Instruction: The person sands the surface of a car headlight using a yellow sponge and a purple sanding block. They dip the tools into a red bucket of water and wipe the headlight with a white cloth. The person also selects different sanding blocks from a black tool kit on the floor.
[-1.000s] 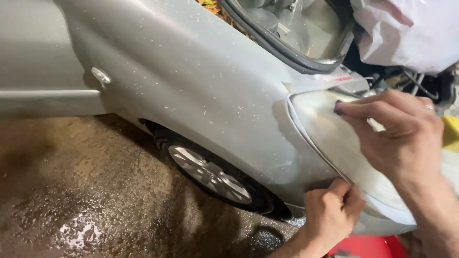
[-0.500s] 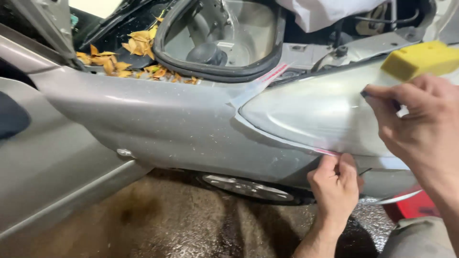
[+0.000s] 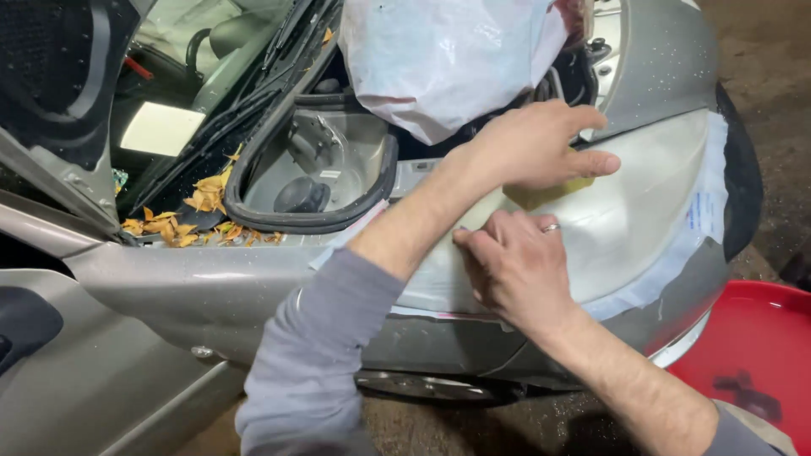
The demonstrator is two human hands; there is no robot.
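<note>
Both hands point(image 3: 528, 148) point(image 3: 515, 270) now flat (film point(image 3: 642, 211)).

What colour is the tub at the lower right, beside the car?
Red, with dark smudges inside. The tub shows in the head view, low at the right edge.

A wet, dark, gritty floor point(image 3: 764, 51) lies around the car, with a red tub point(image 3: 752, 355) at the lower right under artificial light.

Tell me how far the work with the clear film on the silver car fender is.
Done: the clear plastic film covers the silver car fender. In hand: the right hand presses its lower edge; the left hand rests on a yellow block. Left: film edges apparently overhang, untrimmed.
</note>
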